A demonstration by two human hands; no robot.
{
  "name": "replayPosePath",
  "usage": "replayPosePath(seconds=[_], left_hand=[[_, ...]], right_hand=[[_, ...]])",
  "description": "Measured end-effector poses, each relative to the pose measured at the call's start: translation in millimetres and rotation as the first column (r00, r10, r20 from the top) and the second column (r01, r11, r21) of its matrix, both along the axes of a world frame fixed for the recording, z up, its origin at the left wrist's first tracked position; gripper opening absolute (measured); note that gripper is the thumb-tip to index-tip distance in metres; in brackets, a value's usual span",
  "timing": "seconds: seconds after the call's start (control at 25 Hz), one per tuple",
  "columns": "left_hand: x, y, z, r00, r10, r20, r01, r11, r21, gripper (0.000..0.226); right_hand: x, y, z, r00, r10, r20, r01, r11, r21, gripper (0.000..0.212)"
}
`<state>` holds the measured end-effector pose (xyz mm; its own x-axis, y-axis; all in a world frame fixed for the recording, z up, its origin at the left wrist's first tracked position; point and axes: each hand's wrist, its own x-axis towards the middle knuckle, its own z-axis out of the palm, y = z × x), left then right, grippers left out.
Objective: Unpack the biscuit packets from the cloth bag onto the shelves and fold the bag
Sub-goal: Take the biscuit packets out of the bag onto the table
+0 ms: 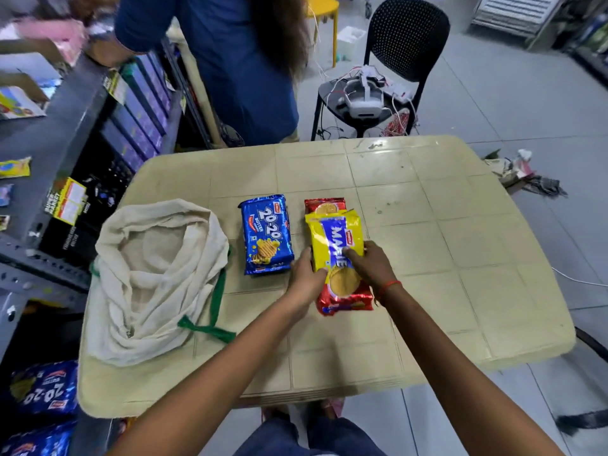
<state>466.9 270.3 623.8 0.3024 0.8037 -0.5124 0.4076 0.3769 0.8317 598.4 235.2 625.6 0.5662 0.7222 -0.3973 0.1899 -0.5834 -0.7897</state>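
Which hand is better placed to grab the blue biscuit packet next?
Probably left. The left hand grips the yellow Marie packet on the side facing the blue 20-20 packet; the right hand holds the far side and would have to cross over.

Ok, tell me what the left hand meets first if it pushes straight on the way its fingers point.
Likely nothing new: the left hand, which grips the Marie packet, points up the bare strip of table between it and the 20-20 Butter packet. Depth is unclear; it might graze either.
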Motion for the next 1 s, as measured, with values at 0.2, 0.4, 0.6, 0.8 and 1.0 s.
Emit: replayPosePath(seconds=[0.2,0.4,0.6,0.8,1.0], left_hand=[[34.8,74.6,11.9,1.000,-0.004,-0.012,0.004,0.999,0.032,0.044],[49.0,100.0,-8.7,0.986,-0.072,-0.147,0.083,0.995,0.064,0.044],[49.1,97.4,-25.5,0.979,-0.093,-0.180,0.101,0.994,0.038,0.049],[67.0,132.1,-12.7,0.895,-0.051,-0.443,0.206,0.929,0.308,0.090],[94.9,192.3,-13.9,0.751,-0.417,-0.513,0.506,0.862,0.040,0.081]], right_hand=[[11.9,70.0,11.2,0.996,-0.027,0.088,0.026,1.000,0.014,0.041],[24.3,90.3,-8.7,0.992,0.083,0.090,-0.073,0.991,-0.110,0.041],[30.4,81.7,-21.8,0.992,0.118,0.049,-0.115,0.992,-0.060,0.042],[27.9,64.9,-30.9,0.872,-0.470,-0.134,0.471,0.882,-0.024,0.072],[-13.6,33.5,-50.9,0.515,-0.542,-0.663,0.561,0.799,-0.217,0.070]])
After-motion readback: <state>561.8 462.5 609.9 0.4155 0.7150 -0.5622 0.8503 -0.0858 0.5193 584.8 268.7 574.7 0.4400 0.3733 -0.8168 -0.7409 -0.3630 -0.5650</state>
